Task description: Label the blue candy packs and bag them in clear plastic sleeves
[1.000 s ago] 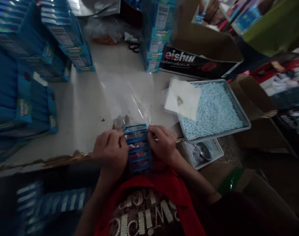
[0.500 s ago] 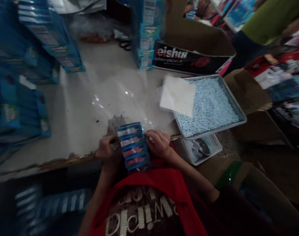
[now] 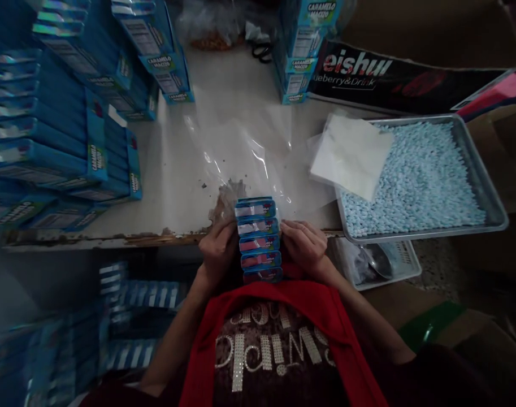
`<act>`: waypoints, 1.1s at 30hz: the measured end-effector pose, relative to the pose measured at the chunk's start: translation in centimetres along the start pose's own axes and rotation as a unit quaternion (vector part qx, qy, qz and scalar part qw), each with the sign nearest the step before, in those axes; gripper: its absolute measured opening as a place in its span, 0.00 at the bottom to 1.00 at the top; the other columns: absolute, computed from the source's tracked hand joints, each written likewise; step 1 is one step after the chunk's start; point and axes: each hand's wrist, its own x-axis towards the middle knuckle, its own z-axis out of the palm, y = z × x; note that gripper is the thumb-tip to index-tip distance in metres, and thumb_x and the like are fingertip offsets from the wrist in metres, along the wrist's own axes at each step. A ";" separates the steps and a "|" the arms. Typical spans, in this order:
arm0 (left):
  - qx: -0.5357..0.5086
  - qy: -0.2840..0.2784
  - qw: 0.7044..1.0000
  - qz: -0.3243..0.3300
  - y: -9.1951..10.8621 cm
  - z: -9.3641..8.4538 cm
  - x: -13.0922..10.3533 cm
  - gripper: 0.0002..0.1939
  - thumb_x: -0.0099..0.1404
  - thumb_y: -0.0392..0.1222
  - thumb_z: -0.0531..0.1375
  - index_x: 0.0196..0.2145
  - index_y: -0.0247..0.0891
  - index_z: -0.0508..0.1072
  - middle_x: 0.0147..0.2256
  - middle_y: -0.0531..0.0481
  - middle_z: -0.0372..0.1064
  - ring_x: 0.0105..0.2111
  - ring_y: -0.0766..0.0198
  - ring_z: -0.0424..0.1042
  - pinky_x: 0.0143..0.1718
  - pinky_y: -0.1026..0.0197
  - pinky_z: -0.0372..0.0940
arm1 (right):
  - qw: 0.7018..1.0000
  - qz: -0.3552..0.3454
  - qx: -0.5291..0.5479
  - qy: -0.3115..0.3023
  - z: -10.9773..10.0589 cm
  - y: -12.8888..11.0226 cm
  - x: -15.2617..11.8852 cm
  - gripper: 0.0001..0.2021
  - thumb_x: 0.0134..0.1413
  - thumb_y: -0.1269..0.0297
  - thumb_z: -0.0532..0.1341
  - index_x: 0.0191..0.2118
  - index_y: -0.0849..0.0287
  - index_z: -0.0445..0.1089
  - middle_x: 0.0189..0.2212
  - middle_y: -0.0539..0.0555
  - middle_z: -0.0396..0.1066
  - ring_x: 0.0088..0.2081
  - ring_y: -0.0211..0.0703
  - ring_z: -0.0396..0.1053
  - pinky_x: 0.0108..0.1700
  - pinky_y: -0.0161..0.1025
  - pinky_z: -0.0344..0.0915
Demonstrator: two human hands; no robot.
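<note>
A row of several small blue candy boxes (image 3: 260, 243) with pale and pink strips lies at the table edge, against the red apron (image 3: 278, 289). Clear plastic film (image 3: 253, 141) spreads over the table beyond it, with bright glints along its folds. On the row's left side my left hand (image 3: 217, 247) is closed, fingers curled on the film. My right hand (image 3: 305, 243) pinches at the opposite side, thumb and fingertips by the upper boxes. Exactly where the film runs between the fingers is hard to see.
Stacks of blue candy cartons (image 3: 50, 130) fill the left. Another stack (image 3: 298, 56) stands at the back by black scissors (image 3: 261, 52) and a printed cardboard box (image 3: 368, 79). To the right, a metal tray (image 3: 497, 198) holds pale blue candies, partly under white paper (image 3: 353, 152).
The camera view has swung, so the scene sits further right and looks sharper. Both hands keep their places beside the row of boxes, which now appears straighter.
</note>
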 end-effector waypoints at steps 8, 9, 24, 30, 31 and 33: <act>-0.372 -0.054 0.861 -0.343 -1.9 -1.8 5.4 0.19 0.55 0.43 0.70 0.45 0.40 0.73 0.46 0.46 0.81 0.45 0.59 0.82 0.46 0.61 0.77 | 0.918 0.321 0.229 -0.032 0.0 1.5 1.6 0.14 0.71 0.55 0.64 0.57 0.50 0.70 0.54 0.57 0.78 0.53 0.49 0.79 0.57 0.50 0.78; -0.388 -0.021 0.838 -0.382 -1.4 -1.3 5.9 0.21 0.55 0.45 0.71 0.45 0.40 0.73 0.45 0.47 0.81 0.44 0.60 0.82 0.44 0.62 0.76 | 0.895 0.354 0.268 -0.034 0.5 1.4 1.7 0.16 0.72 0.52 0.63 0.59 0.50 0.69 0.57 0.57 0.78 0.56 0.50 0.79 0.60 0.51 0.77; -0.307 -0.153 0.825 -0.448 5.3 1.4 6.4 0.25 0.64 0.68 0.67 0.38 0.42 0.81 0.25 0.48 0.76 0.37 0.47 0.82 0.39 0.47 0.79 | 0.725 0.508 0.464 0.020 3.4 1.0 1.7 0.30 0.59 0.35 0.73 0.57 0.50 0.82 0.52 0.53 0.86 0.54 0.53 0.84 0.65 0.55 0.78; -0.275 -0.224 0.858 -0.372 7.1 -1.3 6.2 0.28 0.67 0.66 0.67 0.50 0.39 0.84 0.38 0.43 0.85 0.41 0.46 0.84 0.42 0.49 0.80 | 0.753 0.487 0.440 -0.047 1.1 0.5 0.3 0.34 0.61 0.35 0.71 0.65 0.50 0.78 0.51 0.52 0.87 0.52 0.51 0.84 0.59 0.51 0.81; -0.268 -0.229 0.862 -0.365 6.9 -1.7 5.8 0.28 0.68 0.66 0.66 0.51 0.38 0.84 0.41 0.42 0.85 0.43 0.46 0.84 0.44 0.49 0.81 | 0.766 0.475 0.429 -0.066 0.6 0.4 -0.1 0.33 0.64 0.37 0.70 0.67 0.51 0.77 0.51 0.52 0.87 0.52 0.51 0.84 0.58 0.50 0.81; -0.257 -0.241 0.867 -0.354 6.3 -2.0 4.8 0.30 0.71 0.65 0.64 0.54 0.36 0.83 0.48 0.40 0.85 0.49 0.45 0.84 0.50 0.48 0.80 | 0.811 0.446 0.366 -0.100 -0.4 0.5 -1.0 0.28 0.70 0.43 0.67 0.68 0.52 0.76 0.52 0.54 0.87 0.52 0.52 0.85 0.57 0.51 0.81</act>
